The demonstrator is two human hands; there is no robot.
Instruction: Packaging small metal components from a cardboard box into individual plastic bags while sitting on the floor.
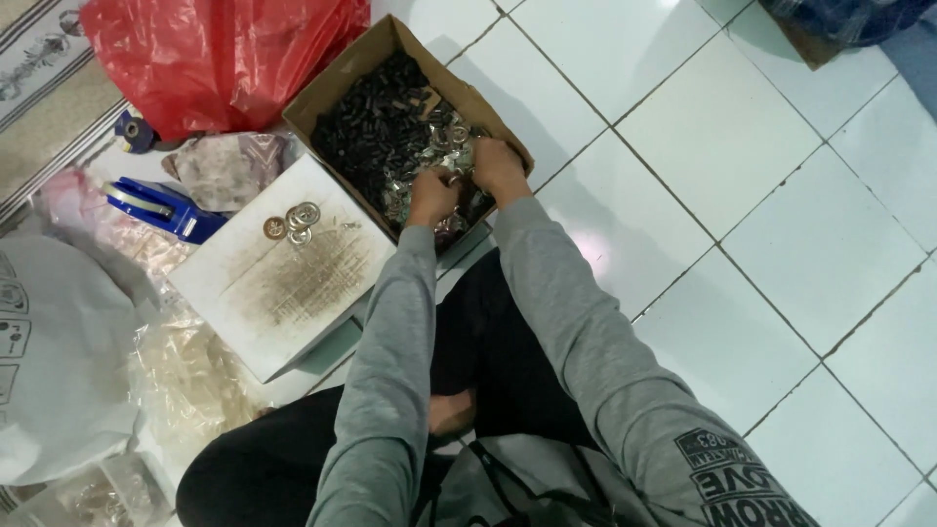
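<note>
Both hands, left hand [430, 193] and right hand [498, 164], grip silver rings inside cardboard box [322, 93] of black parts

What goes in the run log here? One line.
left hand: in box, on metal parts | right hand: same | board: three rings

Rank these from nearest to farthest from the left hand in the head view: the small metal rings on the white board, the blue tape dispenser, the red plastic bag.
Measured from the left hand:
1. Small metal rings on the white board, just to its left.
2. Blue tape dispenser, farther left, past the board's edge.
3. Red plastic bag, up and to the left, beyond the cardboard box.
</note>
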